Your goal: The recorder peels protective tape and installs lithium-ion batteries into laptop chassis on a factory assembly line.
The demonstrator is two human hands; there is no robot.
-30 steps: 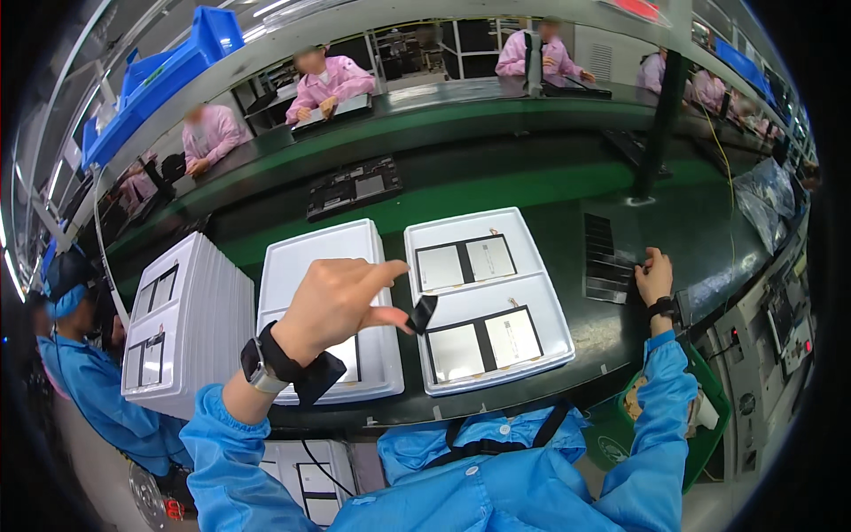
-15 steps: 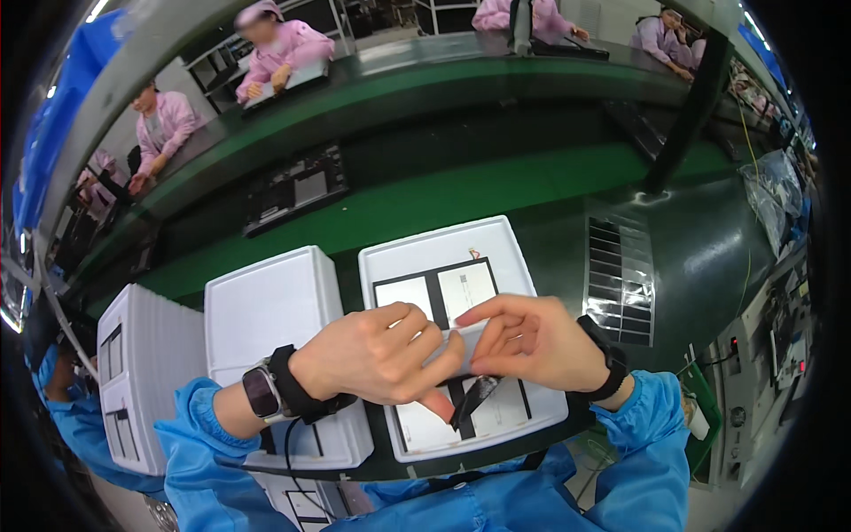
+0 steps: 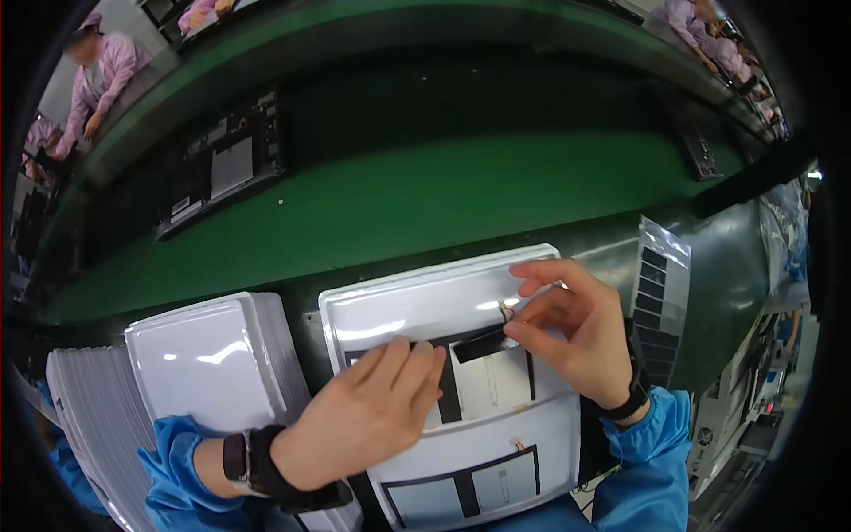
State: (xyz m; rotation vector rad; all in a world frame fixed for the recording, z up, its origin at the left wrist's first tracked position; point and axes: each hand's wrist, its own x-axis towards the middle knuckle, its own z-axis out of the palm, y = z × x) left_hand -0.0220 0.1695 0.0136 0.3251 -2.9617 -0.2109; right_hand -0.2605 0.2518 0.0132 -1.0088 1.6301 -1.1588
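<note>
My right hand (image 3: 581, 341) pinches one end of a black adhesive strip (image 3: 479, 345) between thumb and forefinger. The strip lies along the upper edge of a flat white, black-bordered battery pack (image 3: 492, 386). My left hand (image 3: 368, 412) rests over the left part of that pack, fingers stretched side by side; its thumb is hidden. The pack sits in the upper compartment of a white plastic tray (image 3: 417, 301). In the lower compartment is a second battery pack (image 3: 505, 488). Small coloured leads show at the upper edges of both packs.
Stacked white trays (image 3: 191, 350) stand to the left, with another stack (image 3: 84, 408) beyond. A clear sheet of black strips (image 3: 651, 306) lies right. Open laptop bases (image 3: 232, 160) sit on the green conveyor (image 3: 425, 186). A person in pink (image 3: 106, 71) works across it.
The view has tilted and shifted. My hands have moved apart and up to the tray's upper pack. The black strip, earlier dangling under my hands, now lies along that pack's edge.
</note>
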